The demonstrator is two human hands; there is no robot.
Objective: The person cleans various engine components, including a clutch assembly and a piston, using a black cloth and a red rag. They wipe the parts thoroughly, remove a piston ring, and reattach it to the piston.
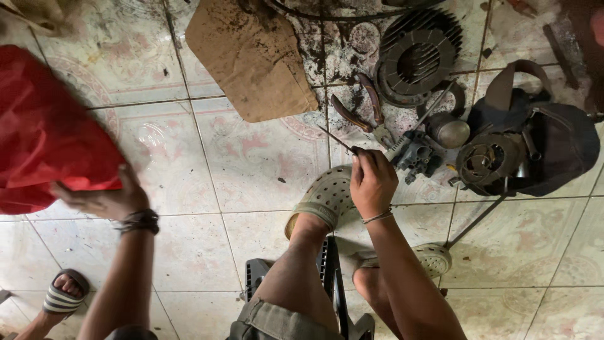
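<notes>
Holding: the right hand [372, 182] is pinching a thin dark metal rod-like tool [336, 140] between closed fingertips, above the pale perforated clog [327, 196] on the person's foot.
Pointing: the tool's long axis is running diagonally, with its tip aiming up and to the left, away from the parts.
Lying closest: a small grey metal carburettor body [412, 154] is sitting just right of the fingertips, with brown-handled pliers [371, 116] above it.
Working step: by my judgement, the tool is being readied beside the carburettor body, not yet touching it.
Needing next: turning the tip rightward towards the part, with a steady pinch.
Reaching left: the left hand [104, 198] is lying stretched along the lower edge of a red plastic sheet [44, 132]; whether it is gripping, I cannot tell.
Surrounding: a black finned metal cylinder [415, 53] and a dirty cardboard piece [251, 56] are resting on the patterned tile floor [251, 164].
</notes>
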